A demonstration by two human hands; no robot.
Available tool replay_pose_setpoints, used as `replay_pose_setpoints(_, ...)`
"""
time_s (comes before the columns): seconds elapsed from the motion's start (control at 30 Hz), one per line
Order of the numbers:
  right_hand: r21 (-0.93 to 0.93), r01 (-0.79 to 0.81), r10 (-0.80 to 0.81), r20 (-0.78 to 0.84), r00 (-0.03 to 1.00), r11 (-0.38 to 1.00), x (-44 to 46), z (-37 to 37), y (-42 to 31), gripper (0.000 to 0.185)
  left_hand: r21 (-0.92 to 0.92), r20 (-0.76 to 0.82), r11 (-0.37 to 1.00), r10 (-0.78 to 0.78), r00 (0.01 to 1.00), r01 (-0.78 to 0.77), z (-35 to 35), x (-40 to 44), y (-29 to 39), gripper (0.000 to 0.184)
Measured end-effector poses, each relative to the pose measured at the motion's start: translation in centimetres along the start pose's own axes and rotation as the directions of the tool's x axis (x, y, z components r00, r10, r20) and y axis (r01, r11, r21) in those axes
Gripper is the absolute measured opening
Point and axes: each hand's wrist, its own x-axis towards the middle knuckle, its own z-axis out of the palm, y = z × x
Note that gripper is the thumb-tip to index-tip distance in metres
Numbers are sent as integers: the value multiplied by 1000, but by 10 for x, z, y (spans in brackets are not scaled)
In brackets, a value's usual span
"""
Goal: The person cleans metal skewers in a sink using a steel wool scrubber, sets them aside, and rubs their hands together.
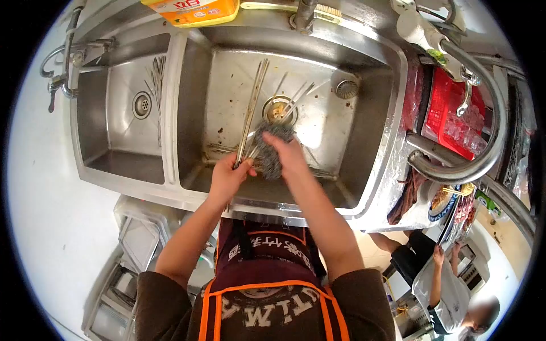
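Over the large sink basin [352, 142], my left hand [228, 177] is closed around a bundle of long thin metal skewers [254, 102] that point up toward the sink's far side. A grey steel wool scrubber [272, 163] is gripped in my right hand [289, 154], just right of the bundle. Whether the scrubber touches the held skewers is hard to tell. Loose skewers [300, 98] lie around the drain [280, 108], which has pale scraps in it. Other skewers on the basin floor are partly hidden behind my hands.
More skewers [157, 79] rest in the smaller left basin [128, 128]. A yellow-orange container [199, 12] and a brush [327, 11] lie along the back ledge. At right are a curved faucet pipe [493, 131], a red basket [446, 108], a brown cloth [406, 199] and another person [441, 284].
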Motion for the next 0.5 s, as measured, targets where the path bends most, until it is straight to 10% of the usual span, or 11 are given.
replay_pose_setpoints(0.1,-386,85,-192,-248,949,919,17,-4,-65,63,-116,53,992,-50,997,56,-1,-6,0,13)
replay_pose_setpoints(0.17,-355,83,-268,-510,817,931,63,-33,-89,80,-57,38,998,-7,999,9,-1,-10,1,14)
replay_pose_setpoints(0.23,128,481,-440,-256,861,867,106,-99,-115,49,-1,21,1000,-27,999,27,-8,-17,-2,15)
replay_pose_setpoints(0.3,8,479,-453,-311,836,878,79,-96,-128,36,55,-2,997,-45,999,45,-17,-18,-5,17)
replay_pose_setpoints(0.4,-40,12,-24,-327,945,999,24,-56,-60,48,61,-11,998,-29,1000,29,-12,-9,-6,15)
replay_pose_setpoints(0.5,205,-166,147,107,983,965,-18,-5,10,41,-15,-16,999,-46,999,46,-3,-3,-5,12)
